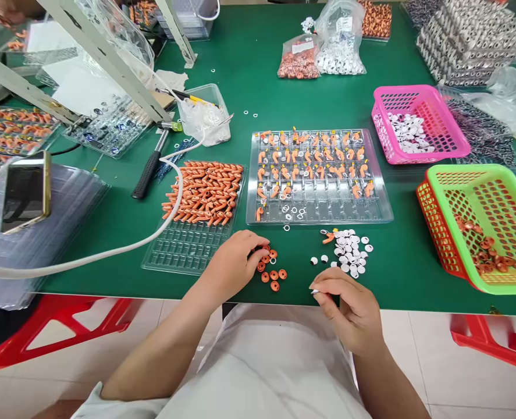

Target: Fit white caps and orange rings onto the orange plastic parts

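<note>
My left hand (239,263) reaches into a small group of orange discs with holes (274,275), its thumb and forefinger closed around one at the group's far edge. A small white ring lies among these discs. Near the table's front edge, my right hand (349,305) pinches a small white disc (315,291) between thumb and fingertips. Just beyond that hand is a pile of white discs (350,251), with an orange curved piece (328,235) beside it. A clear compartment tray (319,206) holds rows of orange curved pieces, plus several loose white rings at its front.
Stacked orange parts (205,195) lie on another clear tray at left, crossed by a white cable (170,218). A hammer (150,169) and a phone (26,191) are farther left. Pink (419,157) and green (480,285) baskets stand right. Filled bags (340,41) sit at the back.
</note>
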A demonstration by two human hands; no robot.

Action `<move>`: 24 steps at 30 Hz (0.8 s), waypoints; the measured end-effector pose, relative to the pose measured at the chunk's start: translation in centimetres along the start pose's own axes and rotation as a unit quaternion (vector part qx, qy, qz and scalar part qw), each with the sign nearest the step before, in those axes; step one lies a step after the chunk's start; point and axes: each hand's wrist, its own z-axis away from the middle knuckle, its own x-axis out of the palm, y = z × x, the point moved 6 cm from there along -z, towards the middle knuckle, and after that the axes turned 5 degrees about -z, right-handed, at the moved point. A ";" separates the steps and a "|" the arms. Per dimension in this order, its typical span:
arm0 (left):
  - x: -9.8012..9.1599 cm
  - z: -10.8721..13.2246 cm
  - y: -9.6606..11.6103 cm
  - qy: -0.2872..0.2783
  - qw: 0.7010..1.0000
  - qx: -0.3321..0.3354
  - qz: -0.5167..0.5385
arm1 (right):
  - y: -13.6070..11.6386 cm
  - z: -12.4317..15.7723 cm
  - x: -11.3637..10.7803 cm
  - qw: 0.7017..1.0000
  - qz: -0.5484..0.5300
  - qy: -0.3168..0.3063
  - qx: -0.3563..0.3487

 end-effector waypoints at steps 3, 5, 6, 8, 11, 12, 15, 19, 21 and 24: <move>0.3 -0.4 0.3 -0.028 0.999 0.003 -0.017 | 0.0 0.0 0.0 1.000 0.003 0.007 -0.001; 0.1 -0.6 0.2 -0.024 1.000 -0.007 -0.014 | 0.0 0.1 -0.2 1.000 0.005 0.016 0.000; -0.2 -0.7 0.1 -0.013 1.000 -0.018 -0.007 | 0.1 0.1 -0.3 1.000 0.005 0.021 0.002; -0.7 -0.7 -0.2 0.016 0.998 -0.052 0.025 | 0.2 0.2 -0.4 1.000 0.002 0.029 0.004; -0.8 -0.6 0.4 0.015 0.988 -0.095 0.121 | 0.2 0.0 -0.3 0.999 -0.005 0.040 0.006; -0.5 -0.6 1.1 -0.004 0.982 -0.097 0.161 | 0.1 -0.2 -0.3 0.999 -0.002 0.044 0.002; 0.9 -0.7 3.6 -0.089 0.956 -0.086 0.267 | -0.9 -0.8 0.0 0.997 0.043 0.036 -0.045; 2.4 -1.1 6.0 -0.171 0.920 -0.078 0.345 | -2.2 -1.3 0.4 0.982 0.146 -0.011 -0.123; 2.6 -1.3 6.5 -0.184 0.912 -0.077 0.359 | -2.2 -1.3 0.3 0.974 0.184 -0.019 -0.130; 2.8 -1.4 6.8 -0.199 0.910 -0.069 0.357 | -2.0 -1.1 -0.1 0.975 0.188 -0.001 -0.115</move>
